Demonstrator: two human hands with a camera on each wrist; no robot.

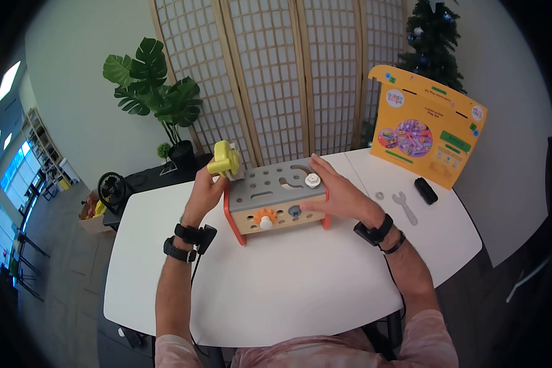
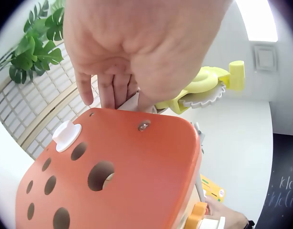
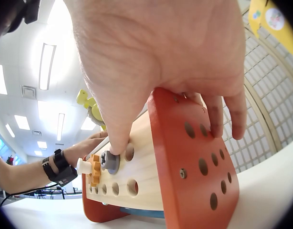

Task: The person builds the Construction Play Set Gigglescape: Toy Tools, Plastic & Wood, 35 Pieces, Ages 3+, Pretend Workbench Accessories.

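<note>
A toy workbench (image 1: 266, 195) with a grey slotted top, pale wooden front and red ends stands on the table. At its left end, my left hand (image 1: 203, 195) pinches the base of a yellow toy circular saw (image 1: 225, 158); the left wrist view shows the thumb and fingers past the top edge of the red end panel (image 2: 132, 157). My right hand (image 1: 340, 191) grips the other end, its thumb beside a grey screw (image 3: 109, 162) on the front and its fingers over the red side. An orange gear (image 3: 94, 170) with a white bolt (image 3: 84, 166) sits beside that screw.
A white knob (image 1: 313, 180) stands on the bench top. To the right lie a grey toy wrench (image 1: 405, 207), a small grey nut (image 1: 379, 195) and a black cylindrical object (image 1: 425, 191). Behind them stands a yellow box (image 1: 426, 126). The white table (image 1: 288, 282) has rounded corners.
</note>
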